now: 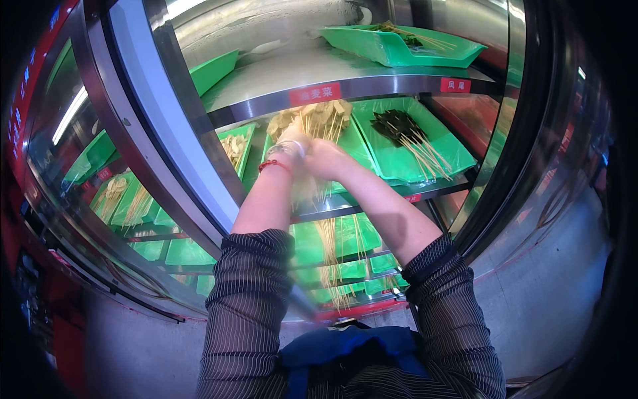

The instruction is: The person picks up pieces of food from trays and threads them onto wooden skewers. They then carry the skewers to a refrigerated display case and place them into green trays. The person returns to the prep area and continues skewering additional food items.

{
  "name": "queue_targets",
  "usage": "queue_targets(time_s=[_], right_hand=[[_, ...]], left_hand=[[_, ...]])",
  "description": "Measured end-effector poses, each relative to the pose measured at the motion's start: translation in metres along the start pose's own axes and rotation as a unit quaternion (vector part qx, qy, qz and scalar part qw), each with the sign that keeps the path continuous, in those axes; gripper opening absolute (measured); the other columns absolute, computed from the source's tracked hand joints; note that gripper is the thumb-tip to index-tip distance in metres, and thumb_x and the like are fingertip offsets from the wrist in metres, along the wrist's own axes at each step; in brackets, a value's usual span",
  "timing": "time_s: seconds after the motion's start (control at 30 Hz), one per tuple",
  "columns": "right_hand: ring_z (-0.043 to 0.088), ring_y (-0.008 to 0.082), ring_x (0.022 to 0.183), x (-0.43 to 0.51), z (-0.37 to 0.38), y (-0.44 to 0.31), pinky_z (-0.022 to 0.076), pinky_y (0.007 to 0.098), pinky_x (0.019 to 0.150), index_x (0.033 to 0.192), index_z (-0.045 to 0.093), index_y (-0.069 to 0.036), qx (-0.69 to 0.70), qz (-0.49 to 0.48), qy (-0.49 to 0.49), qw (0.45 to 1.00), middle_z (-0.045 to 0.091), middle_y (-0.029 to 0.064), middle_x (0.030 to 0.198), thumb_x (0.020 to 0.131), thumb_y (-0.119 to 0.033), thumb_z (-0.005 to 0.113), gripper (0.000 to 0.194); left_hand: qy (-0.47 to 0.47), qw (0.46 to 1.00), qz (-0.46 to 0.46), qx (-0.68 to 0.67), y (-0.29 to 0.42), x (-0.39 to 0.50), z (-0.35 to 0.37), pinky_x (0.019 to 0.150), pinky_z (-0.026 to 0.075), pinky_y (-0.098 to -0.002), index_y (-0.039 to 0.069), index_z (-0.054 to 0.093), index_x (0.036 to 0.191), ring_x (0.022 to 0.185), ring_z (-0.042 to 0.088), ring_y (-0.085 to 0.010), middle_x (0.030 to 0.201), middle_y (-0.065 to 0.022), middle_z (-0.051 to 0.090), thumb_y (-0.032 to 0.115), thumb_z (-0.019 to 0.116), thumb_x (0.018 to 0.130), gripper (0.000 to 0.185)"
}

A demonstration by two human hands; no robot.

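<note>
Both bare hands reach through the opening of a glass-fronted display cabinet to its middle shelf. My left hand [295, 133], with bracelets at the wrist, is against a heap of pale food skewers [324, 118] in a green tray. Just to its right and nearer me is my right hand [325, 158], its back towards the camera and the two hands overlapping. The fingers of both are mostly hidden, so their grip cannot be made out. Below them, blurred wooden sticks hang over the shelf edge. To the right, dark leafy skewers [401, 130] lie in another green plastic-lined tray [451, 149].
Above the hands runs a metal shelf edge [379, 85] with red labels bearing writing. It carries a green scoop-shaped tray [398, 47]. A metal door frame [169, 124] stands at left, a dark frame [531, 129] at right. Lower shelves hold more trays with skewers [326, 244].
</note>
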State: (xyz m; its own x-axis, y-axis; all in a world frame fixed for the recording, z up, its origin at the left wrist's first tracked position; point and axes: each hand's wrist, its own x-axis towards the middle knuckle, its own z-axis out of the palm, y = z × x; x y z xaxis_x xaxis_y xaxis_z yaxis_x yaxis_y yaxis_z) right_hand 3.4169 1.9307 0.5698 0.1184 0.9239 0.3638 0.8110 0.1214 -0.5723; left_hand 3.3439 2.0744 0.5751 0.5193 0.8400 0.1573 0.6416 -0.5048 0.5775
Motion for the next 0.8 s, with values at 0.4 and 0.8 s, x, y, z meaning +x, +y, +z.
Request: queue_targets(time_s=[0.4,0.8], right_hand=[[0.059,0.0335,0.115,0.091,-0.036,0.048,0.0479,0.0405,0.095,0.115,0.063,-0.01,-0.1,0.009,0.252,0.962,0.066,0.0162,0.114,0.088,-0.024,0.056,0.032],[0.062,0.0364,0.104,0.155,-0.069,0.071,0.0492,0.0431,0.089,0.104,0.068,-0.008,-0.205,-0.023,0.259,0.944,0.068,0.0181,0.108,0.089,-0.034,0.058,0.032]], left_hand=[[0.063,0.993,-0.032,0.09,0.018,-0.036,0.006,0.116,0.031,-0.0362,0.006,0.025,0.152,0.141,0.035,-0.0311,0.153,-0.0196,0.033,0.02,0.058,0.089,0.073],[0.203,0.97,0.073,-0.114,-0.005,-0.04,0.022,0.08,0.05,-0.0309,0.006,0.066,0.108,0.088,0.065,-0.0185,0.093,-0.0093,0.07,0.017,0.065,0.079,0.031]])
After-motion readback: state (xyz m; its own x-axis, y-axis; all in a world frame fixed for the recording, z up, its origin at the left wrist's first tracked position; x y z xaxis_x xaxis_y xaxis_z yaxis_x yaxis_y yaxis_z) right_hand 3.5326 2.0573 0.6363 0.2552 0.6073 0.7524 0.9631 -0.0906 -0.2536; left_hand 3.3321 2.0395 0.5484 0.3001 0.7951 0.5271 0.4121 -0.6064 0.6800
